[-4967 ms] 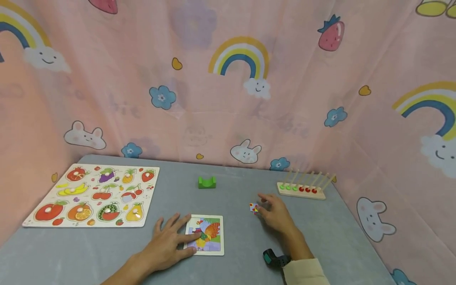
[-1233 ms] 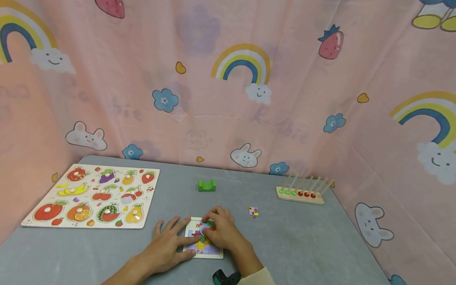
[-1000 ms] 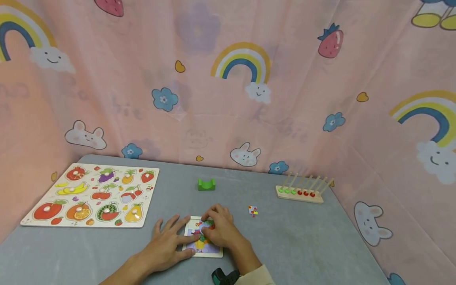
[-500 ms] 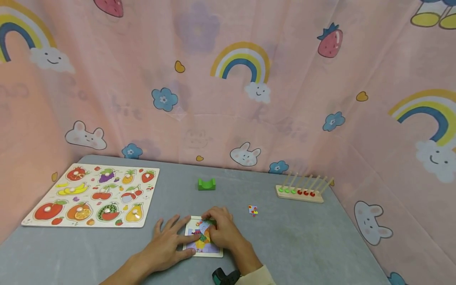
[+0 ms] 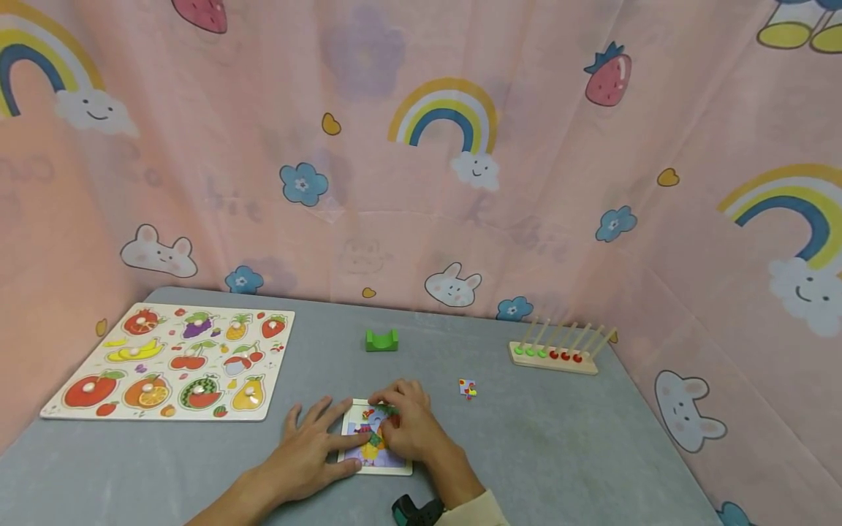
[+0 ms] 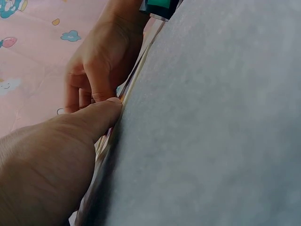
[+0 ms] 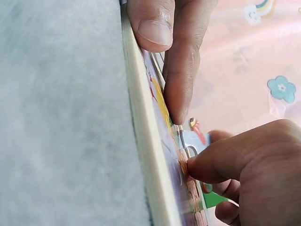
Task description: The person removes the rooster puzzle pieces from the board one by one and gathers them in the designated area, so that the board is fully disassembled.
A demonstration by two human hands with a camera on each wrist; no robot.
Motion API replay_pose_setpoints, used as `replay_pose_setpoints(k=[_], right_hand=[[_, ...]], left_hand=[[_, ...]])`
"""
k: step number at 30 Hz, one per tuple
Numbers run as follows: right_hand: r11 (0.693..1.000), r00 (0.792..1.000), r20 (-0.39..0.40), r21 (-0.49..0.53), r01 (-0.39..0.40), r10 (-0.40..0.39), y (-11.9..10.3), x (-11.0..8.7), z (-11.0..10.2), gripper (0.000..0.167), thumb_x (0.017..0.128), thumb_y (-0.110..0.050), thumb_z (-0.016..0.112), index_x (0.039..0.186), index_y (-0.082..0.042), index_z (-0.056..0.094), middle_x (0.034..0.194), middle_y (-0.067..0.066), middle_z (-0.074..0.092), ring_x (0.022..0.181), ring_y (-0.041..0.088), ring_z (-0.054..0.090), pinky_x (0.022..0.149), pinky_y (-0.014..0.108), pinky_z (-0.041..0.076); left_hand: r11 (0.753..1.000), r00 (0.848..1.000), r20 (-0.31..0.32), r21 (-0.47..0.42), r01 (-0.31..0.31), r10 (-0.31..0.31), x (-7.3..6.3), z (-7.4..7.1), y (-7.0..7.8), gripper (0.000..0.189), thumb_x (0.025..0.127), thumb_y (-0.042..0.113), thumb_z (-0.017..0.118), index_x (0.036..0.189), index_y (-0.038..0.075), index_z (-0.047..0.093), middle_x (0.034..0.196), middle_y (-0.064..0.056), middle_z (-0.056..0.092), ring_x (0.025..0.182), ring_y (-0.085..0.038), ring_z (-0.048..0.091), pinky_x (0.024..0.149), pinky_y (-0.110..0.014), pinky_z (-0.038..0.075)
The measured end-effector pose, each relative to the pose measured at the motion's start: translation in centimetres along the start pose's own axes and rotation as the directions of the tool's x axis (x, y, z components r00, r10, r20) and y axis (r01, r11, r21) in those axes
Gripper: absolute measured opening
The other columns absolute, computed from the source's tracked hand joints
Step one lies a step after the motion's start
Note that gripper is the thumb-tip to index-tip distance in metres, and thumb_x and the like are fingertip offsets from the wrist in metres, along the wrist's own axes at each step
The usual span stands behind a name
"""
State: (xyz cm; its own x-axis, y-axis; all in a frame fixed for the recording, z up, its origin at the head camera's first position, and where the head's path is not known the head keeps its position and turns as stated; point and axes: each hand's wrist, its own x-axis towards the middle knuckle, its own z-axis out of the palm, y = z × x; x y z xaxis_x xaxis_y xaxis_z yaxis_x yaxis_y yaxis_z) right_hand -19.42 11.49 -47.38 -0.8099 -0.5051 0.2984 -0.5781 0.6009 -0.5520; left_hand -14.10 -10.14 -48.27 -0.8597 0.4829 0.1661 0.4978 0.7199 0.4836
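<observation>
Framed jigsaw puzzle of a colourful cartoon picture lies on the grey table in the head view. My left hand rests spread at its left side, with straight forefinger and thumb on it. My right hand bends over its upper right part. In the right wrist view a light blue and red jigsaw piece stands tilted above the puzzle, pinched by the right hand. Fingers hide part of the picture. A loose jigsaw piece lies to the right.
A large fruit peg puzzle board lies at the left. A green notched block stands behind the framed puzzle. At the back right is a wooden rack with sticks and green and red beads. A pink printed curtain surrounds the table.
My right hand has moved left from the loose piece onto the framed puzzle. Over the last second its thumb and fingers shift slightly there. My left hand stays put.
</observation>
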Motion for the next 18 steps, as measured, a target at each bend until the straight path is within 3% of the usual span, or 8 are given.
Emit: replay_pose_setpoints(k=[12, 18], right_hand=[[0.998, 0.995, 0.095, -0.06, -0.02, 0.026, 0.03, 0.05, -0.46, 0.033, 0.079, -0.016, 0.069, 0.111, -0.014, 0.073, 0.097, -0.013, 0.054, 0.092, 0.009, 0.042, 0.084, 0.039, 0.032], [1.0, 0.997, 0.076, -0.014, -0.014, 0.015, -0.1, 0.0, -0.91, 0.036, 0.082, -0.013, 0.068, 0.118, -0.009, 0.069, 0.1, -0.008, 0.057, 0.096, 0.012, 0.045, 0.086, 0.041, 0.032]], left_hand=[[1.0, 1.0, -0.012, 0.003, -0.005, 0.005, -0.05, -0.08, 0.08, 0.04, 0.088, 0.054, 0.061, 0.123, 0.036, 0.068, 0.149, -0.012, 0.038, 0.135, -0.046, 0.026, 0.095, -0.071, 0.006], [1.0, 1.0, -0.01, 0.007, 0.002, -0.002, -0.04, 0.1, -0.02, 0.041, 0.088, 0.057, 0.06, 0.123, 0.037, 0.067, 0.149, -0.01, 0.038, 0.135, -0.046, 0.026, 0.094, -0.073, 0.007]])
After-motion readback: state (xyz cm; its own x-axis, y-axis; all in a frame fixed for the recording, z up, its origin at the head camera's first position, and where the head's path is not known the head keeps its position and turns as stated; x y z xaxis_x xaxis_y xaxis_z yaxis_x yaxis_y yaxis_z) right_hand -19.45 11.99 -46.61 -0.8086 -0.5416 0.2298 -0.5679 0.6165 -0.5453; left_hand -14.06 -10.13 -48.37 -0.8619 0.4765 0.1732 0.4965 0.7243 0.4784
